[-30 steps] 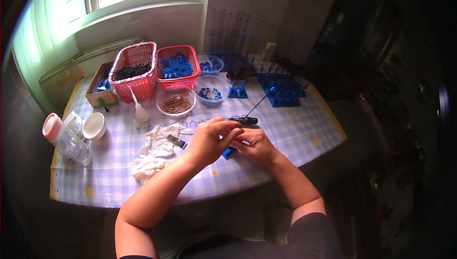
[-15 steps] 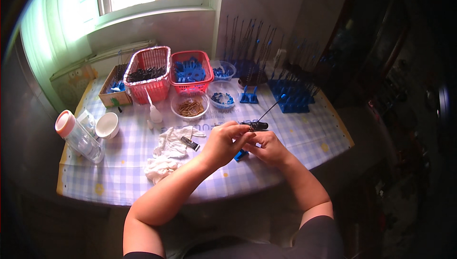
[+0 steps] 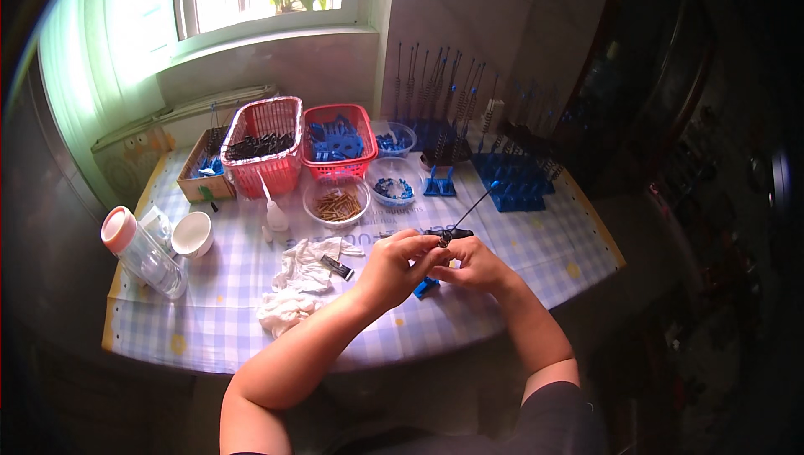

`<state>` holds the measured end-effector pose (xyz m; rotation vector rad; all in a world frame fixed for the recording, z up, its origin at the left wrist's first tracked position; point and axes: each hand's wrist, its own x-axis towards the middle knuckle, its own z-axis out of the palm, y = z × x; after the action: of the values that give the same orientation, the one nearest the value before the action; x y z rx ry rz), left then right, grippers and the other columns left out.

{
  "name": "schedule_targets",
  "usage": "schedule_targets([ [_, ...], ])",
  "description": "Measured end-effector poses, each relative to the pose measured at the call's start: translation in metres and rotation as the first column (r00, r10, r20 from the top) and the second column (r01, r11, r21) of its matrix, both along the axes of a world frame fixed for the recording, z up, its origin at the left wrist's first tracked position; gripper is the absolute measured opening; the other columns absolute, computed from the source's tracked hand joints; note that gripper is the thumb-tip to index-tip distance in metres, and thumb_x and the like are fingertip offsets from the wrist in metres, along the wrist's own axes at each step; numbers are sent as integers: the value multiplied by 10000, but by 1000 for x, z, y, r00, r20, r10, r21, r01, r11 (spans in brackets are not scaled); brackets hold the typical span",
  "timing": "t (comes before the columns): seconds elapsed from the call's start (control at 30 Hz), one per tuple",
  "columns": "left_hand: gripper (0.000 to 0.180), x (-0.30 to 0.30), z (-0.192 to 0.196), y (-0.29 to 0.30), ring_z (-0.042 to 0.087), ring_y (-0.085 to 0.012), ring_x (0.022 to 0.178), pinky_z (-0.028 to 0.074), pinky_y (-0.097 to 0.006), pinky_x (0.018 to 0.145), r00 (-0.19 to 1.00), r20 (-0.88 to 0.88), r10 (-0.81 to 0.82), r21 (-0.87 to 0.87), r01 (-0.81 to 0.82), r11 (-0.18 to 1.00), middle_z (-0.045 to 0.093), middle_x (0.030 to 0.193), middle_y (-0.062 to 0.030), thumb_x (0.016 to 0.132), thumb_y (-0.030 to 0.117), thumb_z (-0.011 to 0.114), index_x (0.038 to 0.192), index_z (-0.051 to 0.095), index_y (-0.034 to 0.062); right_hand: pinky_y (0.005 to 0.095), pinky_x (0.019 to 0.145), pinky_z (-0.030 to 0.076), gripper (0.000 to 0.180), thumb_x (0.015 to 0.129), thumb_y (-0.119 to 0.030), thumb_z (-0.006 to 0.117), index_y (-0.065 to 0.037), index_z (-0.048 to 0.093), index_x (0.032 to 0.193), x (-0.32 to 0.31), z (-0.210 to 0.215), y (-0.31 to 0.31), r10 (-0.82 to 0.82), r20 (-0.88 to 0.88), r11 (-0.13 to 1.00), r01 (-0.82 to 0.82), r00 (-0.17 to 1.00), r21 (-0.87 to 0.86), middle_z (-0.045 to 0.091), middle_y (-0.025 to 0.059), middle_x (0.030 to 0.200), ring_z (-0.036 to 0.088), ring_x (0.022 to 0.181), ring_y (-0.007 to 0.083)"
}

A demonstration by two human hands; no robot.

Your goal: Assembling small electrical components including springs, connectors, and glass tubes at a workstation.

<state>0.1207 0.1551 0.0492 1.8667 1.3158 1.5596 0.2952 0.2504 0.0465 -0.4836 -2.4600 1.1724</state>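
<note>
Close together over the near middle of the table, my left hand and my right hand have their fingers closed on one small assembly. From it a thin black rod with a blue tip slants up and to the right. A dark coil-like part shows between the fingertips, partly hidden by them. A black elongated piece sticks out just beyond the fingers. Under my hands a small blue plastic piece rests on the checked tablecloth, partly covered. Left of my left hand lies a small black tube-like object on crumpled white cloth.
Behind stand a red basket of black parts, another red basket of blue parts, and a clear bowl of brass-coloured pieces. Blue racks with upright rods fill the back right. A bottle and white bowl stand left.
The whole scene sits slightly lower in the picture. Both hands remain together on the assembly, with the fingers slightly shifted and the black piece turned a little.
</note>
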Motion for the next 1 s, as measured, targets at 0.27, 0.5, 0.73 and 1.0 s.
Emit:
schedule_targets([
  [0.27, 173, -1, -2, 1, 669, -234, 735, 517, -311, 649, 1000, -7, -1, 10, 1, 1000, 645, 823, -126, 857, 113, 679, 985, 679, -3, 288, 690, 495, 202, 838, -180, 718, -22, 687, 960, -4, 0, -5, 3, -103, 1000, -3, 995, 8, 688, 74, 844, 623, 767, 132],
  [0.5, 161, 0, -2, 2, 655, -190, 717, 500, -287, 629, 1000, -12, 10, 29, -9, 1000, 647, 809, -117, 840, 78, 694, 969, 680, -17, 285, 698, 500, 136, 841, -85, 697, -8, 671, 951, -3, -4, -5, -13, -170, 1000, 16, 985, 12, 682, 83, 840, 634, 773, 135],
  [0.73, 168, 0, -1, 1, 652, -187, 717, 499, -285, 635, 1000, -14, 11, 9, -11, 1000, 644, 804, -114, 838, 82, 697, 973, 679, -16, 288, 705, 505, 146, 843, -94, 695, -8, 662, 957, -3, -4, -7, -11, -147, 999, 17, 989, 40, 680, 93, 847, 639, 779, 142],
  [1.0, 187, 0, 1, 0, 681, -236, 745, 526, -308, 656, 1000, -11, -15, -14, 14, 1000, 651, 831, -128, 855, 123, 690, 988, 675, -8, 310, 732, 510, 168, 858, -112, 674, -10, 655, 990, -2, -4, -7, 29, -154, 996, -16, 988, 85, 679, 104, 890, 648, 803, 181],
])
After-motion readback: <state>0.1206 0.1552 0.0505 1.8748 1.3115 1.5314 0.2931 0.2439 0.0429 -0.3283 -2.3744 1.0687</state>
